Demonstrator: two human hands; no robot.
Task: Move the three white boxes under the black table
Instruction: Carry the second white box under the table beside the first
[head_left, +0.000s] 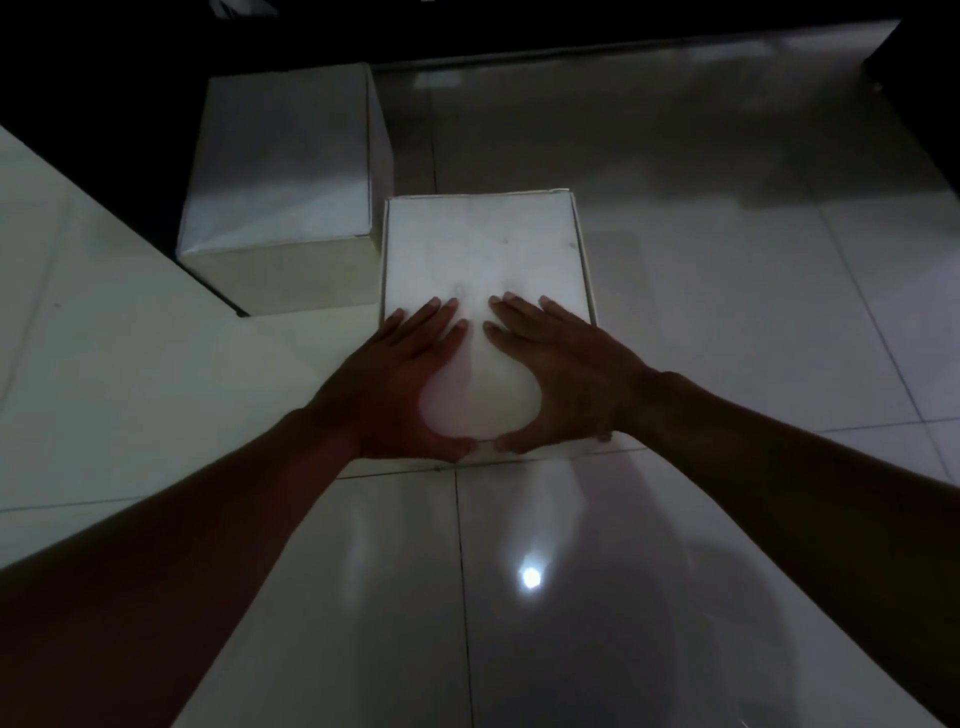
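Box, white (483, 249), sits on tiled floor (727, 291), near side under both palms. Left hand (400, 384) and right hand (561, 374) lie flat on its top, fingers straight, thumbs at near edge. Second white box (280, 176) just beside it, back-left, in dark shadow.

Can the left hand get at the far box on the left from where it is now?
Probably yes. The left hand lies flat on the near box, holding nothing, and the far box stands just beyond and left of it with its top and front face uncovered, nothing between.
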